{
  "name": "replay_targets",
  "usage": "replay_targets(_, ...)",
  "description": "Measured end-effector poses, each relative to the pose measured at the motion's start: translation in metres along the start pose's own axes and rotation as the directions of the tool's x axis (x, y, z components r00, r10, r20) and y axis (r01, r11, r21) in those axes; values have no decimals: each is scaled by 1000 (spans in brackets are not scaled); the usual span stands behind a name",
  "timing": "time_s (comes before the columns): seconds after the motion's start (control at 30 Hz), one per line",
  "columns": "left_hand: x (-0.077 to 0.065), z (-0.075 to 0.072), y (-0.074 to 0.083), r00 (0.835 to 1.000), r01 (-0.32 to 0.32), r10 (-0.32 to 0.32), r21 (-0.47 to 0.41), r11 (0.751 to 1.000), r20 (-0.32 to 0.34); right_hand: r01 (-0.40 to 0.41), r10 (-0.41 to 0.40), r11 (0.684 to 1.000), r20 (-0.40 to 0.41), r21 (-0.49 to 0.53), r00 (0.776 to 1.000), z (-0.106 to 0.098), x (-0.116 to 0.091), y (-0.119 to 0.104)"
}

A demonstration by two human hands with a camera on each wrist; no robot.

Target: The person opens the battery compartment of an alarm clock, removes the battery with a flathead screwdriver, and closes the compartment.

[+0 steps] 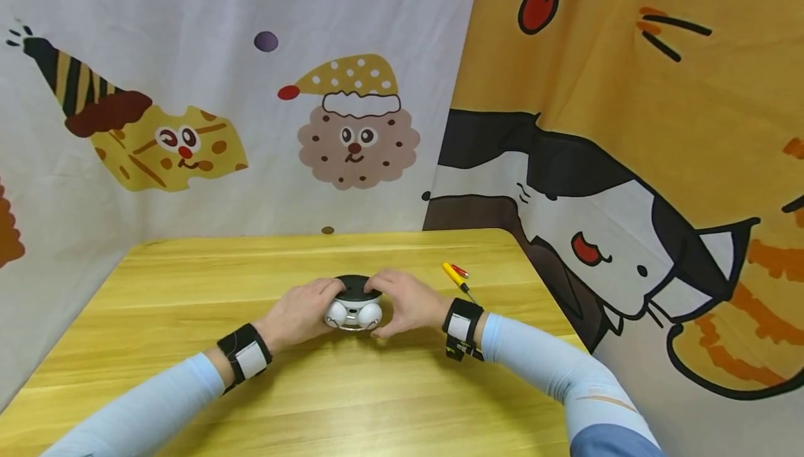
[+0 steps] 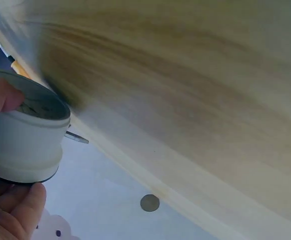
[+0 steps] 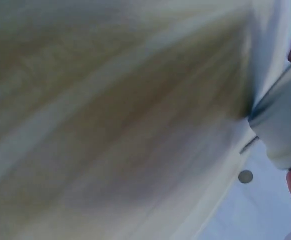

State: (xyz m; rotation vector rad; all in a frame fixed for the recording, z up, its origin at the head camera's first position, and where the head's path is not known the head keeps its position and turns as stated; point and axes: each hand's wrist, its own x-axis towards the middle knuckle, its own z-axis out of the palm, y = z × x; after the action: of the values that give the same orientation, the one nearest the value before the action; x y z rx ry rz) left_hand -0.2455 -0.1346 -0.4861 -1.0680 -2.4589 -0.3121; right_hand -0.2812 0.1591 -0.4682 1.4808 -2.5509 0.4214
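A small white rounded gadget (image 1: 356,312) with a flat dark disc on top is held between both hands over the middle of the table. Two white balls bulge from its front, with a thin metal bar below them. My left hand (image 1: 304,312) grips its left side; in the left wrist view the thumb (image 2: 3,96) lies over the rim of a grey-green recessed face and the fingers (image 2: 28,210) press the opposite, dark-edged end. My right hand (image 1: 411,301) holds the right side, fingertips on the dark disc and thumb low by the body.
A screwdriver with a yellow handle (image 1: 451,273) lies right of the hands, a small red object (image 1: 460,271) beside it. The wooden table (image 1: 207,261) ends at a printed curtain (image 1: 207,213) behind and to the right.
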Motion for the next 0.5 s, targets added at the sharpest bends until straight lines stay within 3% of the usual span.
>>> replay_targets(0.23,0,4,-6,999,13,-16,-55,998,-41,-86,79,986,-58,-140,995,11,0,-7)
replay_targets(0.5,-2,3,-9,999,18,-21,-95,995,-32,-138,131,987,-83,-82,988,11,0,-9)
